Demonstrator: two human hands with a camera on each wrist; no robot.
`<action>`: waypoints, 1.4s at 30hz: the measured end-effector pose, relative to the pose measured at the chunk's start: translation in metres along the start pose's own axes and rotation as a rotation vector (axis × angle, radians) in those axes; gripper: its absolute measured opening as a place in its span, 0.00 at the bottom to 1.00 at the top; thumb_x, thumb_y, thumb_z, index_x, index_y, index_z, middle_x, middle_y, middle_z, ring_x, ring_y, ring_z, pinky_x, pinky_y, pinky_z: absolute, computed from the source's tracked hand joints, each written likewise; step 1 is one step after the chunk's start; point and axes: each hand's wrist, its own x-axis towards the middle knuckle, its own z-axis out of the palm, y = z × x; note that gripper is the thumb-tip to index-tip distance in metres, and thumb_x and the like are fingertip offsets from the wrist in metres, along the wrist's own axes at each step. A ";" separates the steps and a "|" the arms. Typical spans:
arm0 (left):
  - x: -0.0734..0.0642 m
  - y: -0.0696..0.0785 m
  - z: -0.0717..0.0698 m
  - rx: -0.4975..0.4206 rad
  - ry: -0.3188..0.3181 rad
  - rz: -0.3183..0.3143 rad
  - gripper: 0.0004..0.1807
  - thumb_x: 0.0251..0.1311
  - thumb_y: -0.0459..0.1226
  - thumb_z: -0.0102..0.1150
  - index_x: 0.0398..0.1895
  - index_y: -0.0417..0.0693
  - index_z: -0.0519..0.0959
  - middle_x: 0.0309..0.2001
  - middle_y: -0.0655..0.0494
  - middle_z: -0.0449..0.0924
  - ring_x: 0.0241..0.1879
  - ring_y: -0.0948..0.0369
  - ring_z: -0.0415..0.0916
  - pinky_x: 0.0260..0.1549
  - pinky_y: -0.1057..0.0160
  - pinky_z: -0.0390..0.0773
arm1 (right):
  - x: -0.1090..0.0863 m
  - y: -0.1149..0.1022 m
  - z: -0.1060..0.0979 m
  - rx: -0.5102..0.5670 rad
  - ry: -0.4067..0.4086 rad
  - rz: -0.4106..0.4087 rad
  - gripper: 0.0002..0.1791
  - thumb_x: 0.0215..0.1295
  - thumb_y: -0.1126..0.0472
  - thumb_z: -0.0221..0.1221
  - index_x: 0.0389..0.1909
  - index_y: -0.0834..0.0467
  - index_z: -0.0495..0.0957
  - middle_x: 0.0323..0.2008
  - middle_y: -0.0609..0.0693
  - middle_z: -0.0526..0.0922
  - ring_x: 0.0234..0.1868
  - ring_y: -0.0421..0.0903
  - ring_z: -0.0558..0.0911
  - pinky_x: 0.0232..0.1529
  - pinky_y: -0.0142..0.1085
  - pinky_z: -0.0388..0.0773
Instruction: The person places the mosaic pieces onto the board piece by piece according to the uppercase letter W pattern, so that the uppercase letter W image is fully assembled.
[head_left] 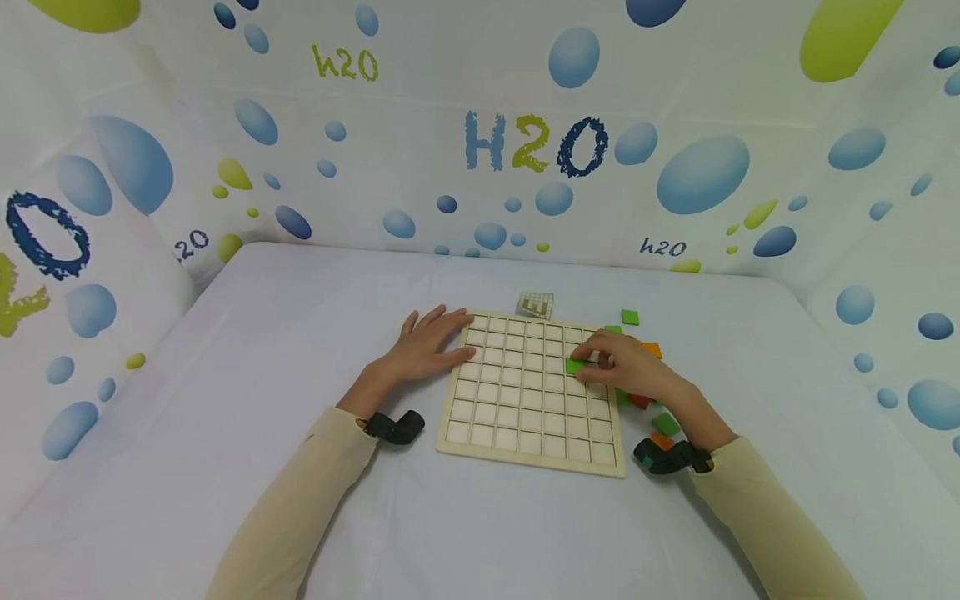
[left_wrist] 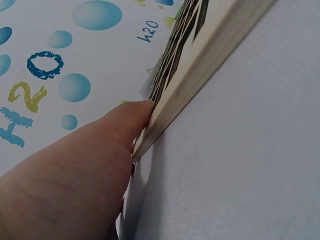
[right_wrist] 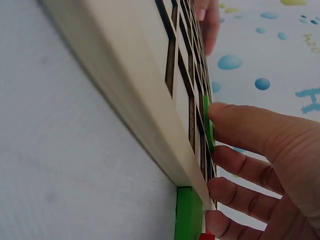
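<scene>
A square wooden grid board (head_left: 525,458) with shallow cells lies flat on the white cloth. My left hand (head_left: 427,348) rests at its upper left edge, fingers spread and fairly straight. Seen from the left wrist, the thumb (left_wrist: 135,112) touches the board's side (left_wrist: 187,75). Over the right part of the grid, my right hand (head_left: 630,364) pinches a small green square tile (head_left: 573,366) between thumb and fingers. The right wrist view shows that green tile (right_wrist: 207,122) standing just at the grid surface, with the other fingers curled beside it.
Loose tiles lie along the board's right side, partly under my right forearm: green (head_left: 665,424), orange (head_left: 662,441), red (head_left: 640,401) and others. One green tile (head_left: 630,317) sits apart farther back. Behind the board is a small card with a printed grid (head_left: 536,305).
</scene>
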 end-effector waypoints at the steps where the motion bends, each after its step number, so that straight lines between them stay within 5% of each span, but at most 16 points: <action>1: 0.000 0.000 0.000 0.000 -0.002 -0.002 0.36 0.68 0.53 0.53 0.75 0.49 0.59 0.76 0.50 0.52 0.77 0.47 0.38 0.70 0.39 0.29 | 0.000 0.000 0.000 0.001 0.001 0.000 0.14 0.63 0.61 0.66 0.48 0.62 0.81 0.41 0.52 0.81 0.30 0.42 0.72 0.31 0.32 0.71; 42: -0.001 0.000 0.000 -0.004 -0.004 0.001 0.36 0.68 0.53 0.53 0.75 0.50 0.60 0.76 0.50 0.52 0.77 0.48 0.38 0.70 0.39 0.29 | -0.010 0.002 -0.005 0.027 0.084 -0.029 0.10 0.62 0.67 0.64 0.45 0.64 0.82 0.36 0.49 0.81 0.31 0.42 0.76 0.30 0.32 0.75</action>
